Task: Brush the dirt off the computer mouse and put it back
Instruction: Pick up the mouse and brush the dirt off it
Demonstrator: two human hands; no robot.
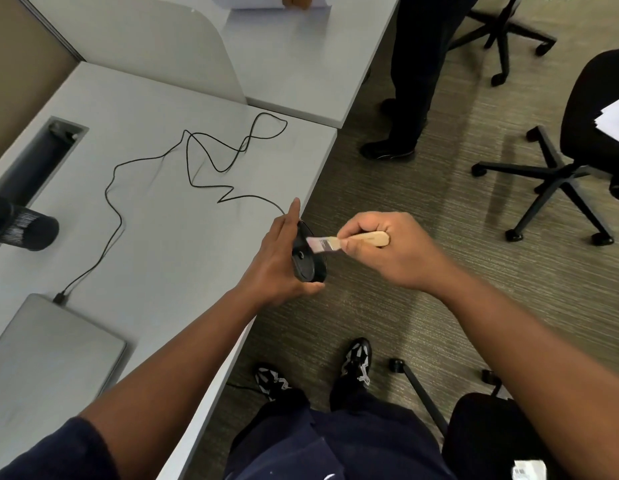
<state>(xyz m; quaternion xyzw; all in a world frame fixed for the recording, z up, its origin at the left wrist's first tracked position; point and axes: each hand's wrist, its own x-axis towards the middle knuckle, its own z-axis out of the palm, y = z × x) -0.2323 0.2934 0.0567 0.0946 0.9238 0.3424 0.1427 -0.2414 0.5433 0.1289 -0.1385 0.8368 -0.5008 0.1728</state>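
So, left hand (pixel 278 259): gripping black wired plastic mouse (pixel 306 259) belly-up past the desk edge, dirt drops floorward.
Right hand (pixel 380 249): pinching small wooden-handled brush (pixel 339 242), bristles on it.

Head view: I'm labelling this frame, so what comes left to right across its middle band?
Black mesh cup → left hand → mouse → brush → right hand → office chair base.

head cam | worn, looks forward-down | close over desk edge (pixel 322 174) | single view
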